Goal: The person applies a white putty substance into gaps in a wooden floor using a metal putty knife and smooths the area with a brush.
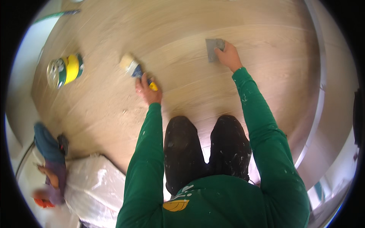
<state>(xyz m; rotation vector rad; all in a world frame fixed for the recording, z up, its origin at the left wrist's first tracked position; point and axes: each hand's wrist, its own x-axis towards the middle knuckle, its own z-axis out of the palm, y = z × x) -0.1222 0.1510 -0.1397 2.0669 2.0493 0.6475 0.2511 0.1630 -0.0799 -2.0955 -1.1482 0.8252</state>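
Note:
My left hand (146, 89) is closed around the handle of a wide paintbrush (134, 68) with pale bristles, a metal ferrule and a blue and yellow handle. Its bristles point away to the far left, just over the wood-look floor (178, 64). Farther out on the right, my right hand (229, 57) grips a grey scraper (211, 50) with a flat, broad blade, held against or close to the floor. Part of its handle is hidden by my fingers. Small crumbs of debris (124, 111) lie on the floor left of my knees.
A metal can (65, 70) with a yellow and green label stands at the left. Another person (51, 167) is at the lower left, beside something wrapped in clear plastic sheeting (93, 182). A white baseboard (322, 83) curves along the right wall. A green hose-like strip (57, 15) lies at the far left.

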